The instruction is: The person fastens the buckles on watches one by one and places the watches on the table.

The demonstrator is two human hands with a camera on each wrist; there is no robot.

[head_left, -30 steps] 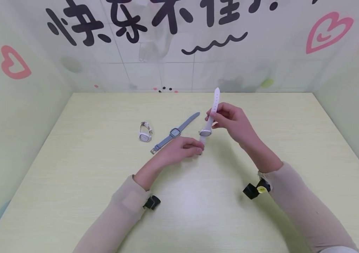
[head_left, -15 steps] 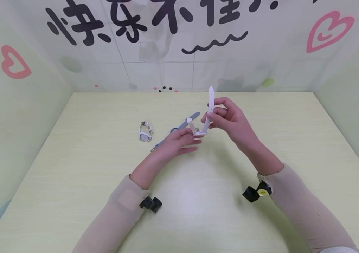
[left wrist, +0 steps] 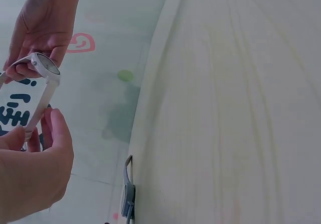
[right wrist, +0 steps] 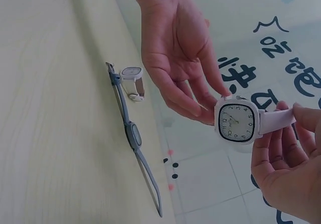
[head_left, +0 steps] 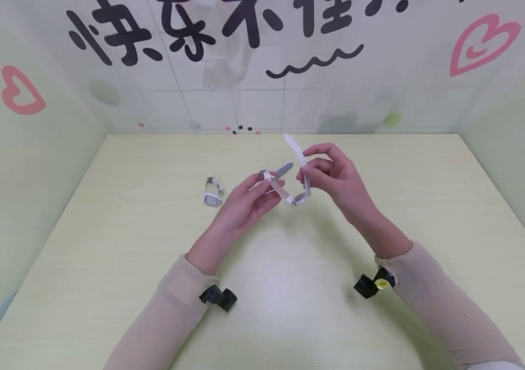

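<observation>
A white wristwatch (head_left: 298, 199) with a squarish dial is held in the air, its strap bent into a U. My left hand (head_left: 241, 208) pinches the buckle end between thumb and fingers. With thumb and fingers, my right hand (head_left: 338, 180) grips the holed strap, whose tip sticks up past the fingers. In the right wrist view the dial of the white wristwatch (right wrist: 236, 123) faces the camera. Behind my left hand a blue-grey wristwatch (head_left: 285, 169) lies on the table, mostly covered in the head view; the right wrist view shows the blue-grey wristwatch (right wrist: 133, 135) stretched out straight.
To the left of my left hand, a second white wristwatch (head_left: 213, 198) stands on the pale wooden table (head_left: 128, 246) with its strap fastened in a loop. A printed wall (head_left: 151, 113) closes off the table's back edge. Side panels rise left and right.
My left hand has shifted its grip and turned, lifting the buckle end upward. The strap has gone from nearly straight to a U, and the holed end now leans left.
</observation>
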